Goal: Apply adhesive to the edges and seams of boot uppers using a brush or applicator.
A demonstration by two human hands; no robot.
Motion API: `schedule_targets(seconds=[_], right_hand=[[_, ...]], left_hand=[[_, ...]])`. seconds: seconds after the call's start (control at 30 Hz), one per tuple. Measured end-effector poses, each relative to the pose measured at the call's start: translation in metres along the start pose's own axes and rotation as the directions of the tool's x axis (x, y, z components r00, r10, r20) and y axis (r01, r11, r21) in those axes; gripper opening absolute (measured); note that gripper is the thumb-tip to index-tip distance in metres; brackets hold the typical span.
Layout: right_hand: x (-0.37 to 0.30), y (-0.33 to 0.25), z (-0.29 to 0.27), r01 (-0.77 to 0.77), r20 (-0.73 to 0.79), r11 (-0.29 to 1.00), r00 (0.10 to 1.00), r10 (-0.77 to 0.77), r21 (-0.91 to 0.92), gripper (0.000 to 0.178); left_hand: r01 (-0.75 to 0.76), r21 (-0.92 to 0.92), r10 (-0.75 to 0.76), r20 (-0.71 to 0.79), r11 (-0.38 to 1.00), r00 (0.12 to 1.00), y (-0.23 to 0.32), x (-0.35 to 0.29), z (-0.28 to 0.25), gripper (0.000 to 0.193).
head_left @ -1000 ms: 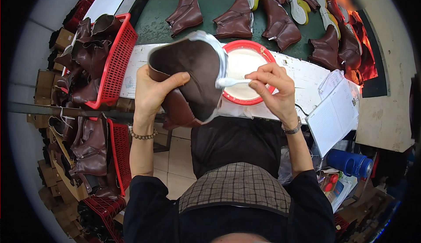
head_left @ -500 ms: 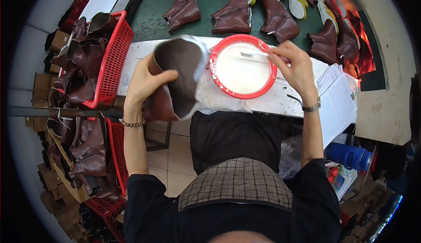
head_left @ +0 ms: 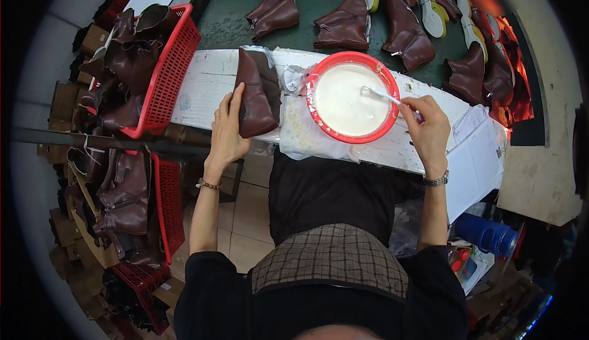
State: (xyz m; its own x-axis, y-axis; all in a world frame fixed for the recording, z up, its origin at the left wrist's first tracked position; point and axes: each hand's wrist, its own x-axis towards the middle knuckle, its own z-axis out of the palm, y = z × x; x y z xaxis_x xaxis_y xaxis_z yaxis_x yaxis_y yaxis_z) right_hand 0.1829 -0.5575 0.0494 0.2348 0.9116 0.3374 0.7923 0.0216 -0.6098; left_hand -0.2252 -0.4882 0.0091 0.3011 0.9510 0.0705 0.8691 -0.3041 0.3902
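My left hand [head_left: 227,130] grips a brown leather boot upper [head_left: 254,104] along its left side. The upper stands over the white board, its grey-brown lining showing at the right; part of the thumb is hidden. In my right hand [head_left: 424,125] is a thin white-handled brush [head_left: 385,96], pinched near its end. Its head dips into white, creamy liquid [head_left: 340,104] that fills a red round tub [head_left: 311,98]. Whitish crust sticks to the tub's rim. A stained white cloth or plastic sheet [head_left: 307,134] lies between the upper and the tub.
Several brown boot uppers [head_left: 343,24] lie on the green table [head_left: 227,30] beyond the board [head_left: 196,88]. A red basket [head_left: 169,73] packed with uppers stands at left, another [head_left: 169,199] below it. Papers [head_left: 475,156] and a blue flask [head_left: 488,234] are at right.
My left hand has turned the boot upper from its open inside to its outer leather side and brought it upright. My right hand has lowered, tilting the brush into the liquid.
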Motion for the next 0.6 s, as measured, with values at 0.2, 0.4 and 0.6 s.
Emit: schedule_targets(seconds=[0.2, 0.4, 0.6], right_hand=[[-0.004, -0.002, 0.009, 0.013, -0.037, 0.988, 0.999, -0.008, 0.151, 0.014], [-0.005, -0.052, 0.024, 0.121, 0.054, 0.855, 0.984, -0.171, 0.504, 0.016], [0.022, -0.032, 0.017, 0.186, -0.124, 0.894, 0.981, -0.148, 0.408, 0.012]], left_hand=[[-0.100, -0.304, 0.043, -0.189, 0.947, 0.981, 0.034, -0.008, -0.024, 0.103], [-0.336, -0.117, 0.276, -0.358, 0.935, 0.892, 0.084, -0.018, -0.036, 0.095], [-0.449, -0.169, 0.374, -0.344, 0.877, 0.861, 0.093, -0.033, -0.042, 0.087]])
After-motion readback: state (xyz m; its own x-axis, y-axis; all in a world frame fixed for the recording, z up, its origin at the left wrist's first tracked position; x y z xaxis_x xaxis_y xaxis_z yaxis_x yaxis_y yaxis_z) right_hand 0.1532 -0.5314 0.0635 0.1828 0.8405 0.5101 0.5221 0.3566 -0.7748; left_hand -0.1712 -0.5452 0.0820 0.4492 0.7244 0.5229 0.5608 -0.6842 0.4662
